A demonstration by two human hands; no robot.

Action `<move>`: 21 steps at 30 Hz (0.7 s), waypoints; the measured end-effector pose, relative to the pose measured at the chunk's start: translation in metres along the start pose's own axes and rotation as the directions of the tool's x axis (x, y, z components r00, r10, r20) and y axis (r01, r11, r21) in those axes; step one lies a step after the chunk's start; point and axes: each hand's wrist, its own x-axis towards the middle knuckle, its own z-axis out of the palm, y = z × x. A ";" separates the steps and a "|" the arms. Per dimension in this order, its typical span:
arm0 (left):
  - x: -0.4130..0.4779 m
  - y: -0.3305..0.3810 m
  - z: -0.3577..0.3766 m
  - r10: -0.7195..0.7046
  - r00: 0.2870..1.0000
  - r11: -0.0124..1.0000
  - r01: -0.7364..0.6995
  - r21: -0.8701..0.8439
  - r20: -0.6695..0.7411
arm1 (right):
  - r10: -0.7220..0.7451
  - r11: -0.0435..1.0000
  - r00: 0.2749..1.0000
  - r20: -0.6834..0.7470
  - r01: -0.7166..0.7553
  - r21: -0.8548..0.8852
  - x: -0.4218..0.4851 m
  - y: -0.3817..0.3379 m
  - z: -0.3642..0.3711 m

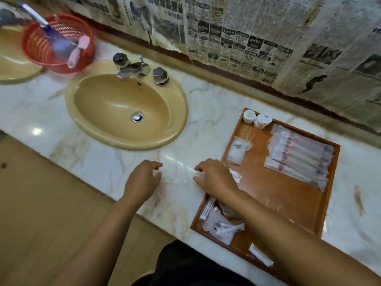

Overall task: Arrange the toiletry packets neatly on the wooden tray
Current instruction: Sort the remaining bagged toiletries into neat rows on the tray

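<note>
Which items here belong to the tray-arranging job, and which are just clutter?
Job: wooden tray; long toothbrush packets; small packet; cotton-swab packets; clear packet on counter; left hand; right hand.
Lying about: sink; faucet; red basket; newspaper sheets.

My left hand [142, 178] and right hand [215, 176] flank a clear packet [178, 176] on the marble counter [216, 104], just beside the wooden tray [278, 193]; contact unclear.

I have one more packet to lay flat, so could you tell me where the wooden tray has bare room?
The middle of the tray is bare, between the toothbrush packets on the far right and the loose packets crowding the near-left corner. Wood also shows right of the small packet.
</note>
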 end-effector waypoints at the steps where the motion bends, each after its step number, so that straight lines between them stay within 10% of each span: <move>1: -0.008 -0.011 0.004 0.006 1.000 1.000 -0.005 0.029 -0.002 | -0.022 0.999 0.999 0.035 0.024 -0.036 0.002 -0.007 0.009; 9: -0.026 -0.026 0.048 0.227 0.974 0.943 -0.222 0.250 0.007 | -0.127 0.933 0.987 0.098 0.152 -0.327 0.011 -0.032 0.059; 21: -0.011 -0.016 0.057 0.462 0.887 0.805 -0.423 0.416 0.009 | -0.128 0.966 0.991 0.029 0.131 -0.225 0.001 -0.020 0.051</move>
